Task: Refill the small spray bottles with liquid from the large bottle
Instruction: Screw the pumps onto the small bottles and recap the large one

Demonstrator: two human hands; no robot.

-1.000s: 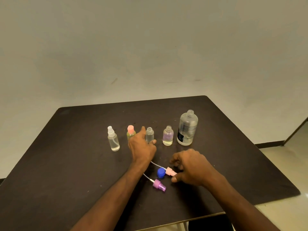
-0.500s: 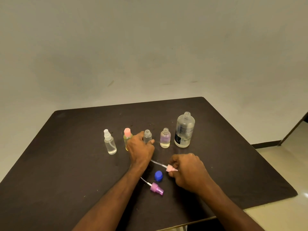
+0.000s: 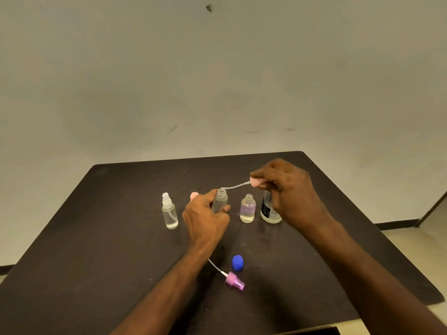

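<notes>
From the head camera, the left hand [image 3: 205, 220] curls its fingers around a small clear uncapped spray bottle [image 3: 220, 200] standing on the dark table [image 3: 96, 250]. The right hand [image 3: 290, 189] pinches a pink spray pump head [image 3: 256, 182], whose thin dip tube [image 3: 235, 186] reaches the bottle's mouth. The large clear bottle [image 3: 269, 211] stands behind that hand, beside an open small bottle with yellowish liquid [image 3: 247, 209]. A blue cap [image 3: 237, 262] and purple pump head [image 3: 234, 281] lie nearer.

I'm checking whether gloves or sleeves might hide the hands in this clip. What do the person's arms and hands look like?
Both are bare: the left hand and right hand wear no gloves, and no rings, watch or sleeves show on either forearm up to the frame's edge.
</notes>
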